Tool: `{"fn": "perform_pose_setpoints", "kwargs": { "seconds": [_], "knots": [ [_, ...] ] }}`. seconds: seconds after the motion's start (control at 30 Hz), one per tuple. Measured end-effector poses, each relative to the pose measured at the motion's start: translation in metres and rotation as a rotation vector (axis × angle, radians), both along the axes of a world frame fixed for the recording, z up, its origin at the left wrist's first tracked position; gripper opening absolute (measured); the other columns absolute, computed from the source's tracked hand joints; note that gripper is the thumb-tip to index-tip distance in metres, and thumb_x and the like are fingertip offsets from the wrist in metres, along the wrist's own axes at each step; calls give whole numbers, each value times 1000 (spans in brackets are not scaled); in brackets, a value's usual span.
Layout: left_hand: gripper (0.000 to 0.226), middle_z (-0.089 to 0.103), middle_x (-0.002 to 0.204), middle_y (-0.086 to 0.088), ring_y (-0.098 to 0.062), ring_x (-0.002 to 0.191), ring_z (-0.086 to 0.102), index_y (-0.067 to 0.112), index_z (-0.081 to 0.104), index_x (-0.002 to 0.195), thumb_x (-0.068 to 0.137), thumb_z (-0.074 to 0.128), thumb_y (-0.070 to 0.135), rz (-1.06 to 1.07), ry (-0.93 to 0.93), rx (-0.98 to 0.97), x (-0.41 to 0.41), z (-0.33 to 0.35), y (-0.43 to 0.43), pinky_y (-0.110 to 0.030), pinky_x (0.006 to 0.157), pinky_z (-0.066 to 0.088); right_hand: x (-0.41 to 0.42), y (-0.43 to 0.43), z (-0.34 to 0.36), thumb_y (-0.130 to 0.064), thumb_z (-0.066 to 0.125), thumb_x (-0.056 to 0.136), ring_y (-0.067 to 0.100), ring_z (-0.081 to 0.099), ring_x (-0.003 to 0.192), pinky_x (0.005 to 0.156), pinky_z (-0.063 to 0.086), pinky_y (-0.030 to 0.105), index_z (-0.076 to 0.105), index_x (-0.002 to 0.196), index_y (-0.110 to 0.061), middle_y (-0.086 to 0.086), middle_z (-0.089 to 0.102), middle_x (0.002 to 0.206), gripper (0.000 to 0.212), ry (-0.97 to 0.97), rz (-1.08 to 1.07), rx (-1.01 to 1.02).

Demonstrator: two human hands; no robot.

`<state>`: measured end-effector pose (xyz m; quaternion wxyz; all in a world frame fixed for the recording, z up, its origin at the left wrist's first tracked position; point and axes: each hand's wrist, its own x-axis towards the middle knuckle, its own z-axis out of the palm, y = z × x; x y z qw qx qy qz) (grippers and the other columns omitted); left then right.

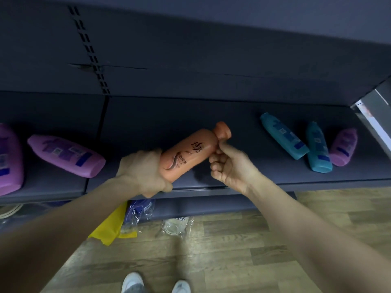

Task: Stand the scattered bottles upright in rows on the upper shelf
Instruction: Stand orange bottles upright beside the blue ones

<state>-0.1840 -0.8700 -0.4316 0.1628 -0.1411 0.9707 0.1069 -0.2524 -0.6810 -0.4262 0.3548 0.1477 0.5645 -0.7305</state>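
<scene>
Above the front edge of the dark metal shelf (148, 123), an orange bottle (188, 153) is held tilted in the air, base toward the person and its round cap (222, 130) pointing up and to the right. Dark brush-style characters run along its smooth plastic body over a curling brown swirl, but they are too blurred to read. The left hand (141, 172) grips the base, fingers wrapped round it. The right hand (230, 166) holds the shoulder just below the cap, thumb pressed against the plastic and fingers curled tight beside it. Five other bottles lie flat on the matte shelf. A large purple bottle (8, 159) is cut off at the left edge, and a second purple bottle (65, 155) lies just beside it, showing back labels with blue bars and small code squares, the print illegible. To the right, two teal bottles (283, 135) (318, 148) lie close together, with a smaller purple bottle (343, 146) touching the nearer one. All have flattened, rounded bodies. Below, on the wood-grain floor (232, 250), lie a yellow cloth (112, 227) and crumpled clear plastic wrap (177, 225) printed with letters that look like "ORY". White shoes (133, 282) show at the bottom.
</scene>
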Motion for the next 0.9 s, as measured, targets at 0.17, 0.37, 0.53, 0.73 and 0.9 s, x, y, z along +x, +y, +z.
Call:
{"fn": "perform_pose_setpoints", "kwargs": {
  "seconds": [0.17,0.37,0.53,0.73,0.9],
  "knots": [
    [53,57,89,4,-23,89,61,26,52,95,54,80,43,115,-4,161,3,-7,8,-25,67,43,21,-20,0,-14,64,89,16,60,63,50,53,27,43,121,-7,9,58,86,39,137,57,263],
    [61,58,83,7,-19,80,59,30,49,87,34,67,54,255,35,445,5,-15,20,-27,68,48,32,-40,8,-21,72,83,24,67,95,77,57,47,51,117,-8,8,66,111,42,139,140,312],
    [61,51,77,10,-17,76,51,26,46,90,45,80,49,331,121,428,14,-16,28,-26,66,40,30,-61,4,-23,85,67,23,68,91,72,58,41,55,112,-11,6,68,104,56,179,69,410],
    [55,58,90,7,-18,87,57,22,46,97,58,81,34,390,190,559,34,-21,23,-28,72,45,34,-78,-5,-24,85,47,22,70,81,76,59,43,62,97,-14,5,71,92,55,304,160,535],
    [66,60,103,2,-19,97,60,19,48,107,53,73,46,395,167,611,62,-20,1,-34,81,50,51,-97,-5,-28,76,36,21,69,82,75,59,42,59,96,-14,4,69,91,64,420,267,576]
  ]
}}
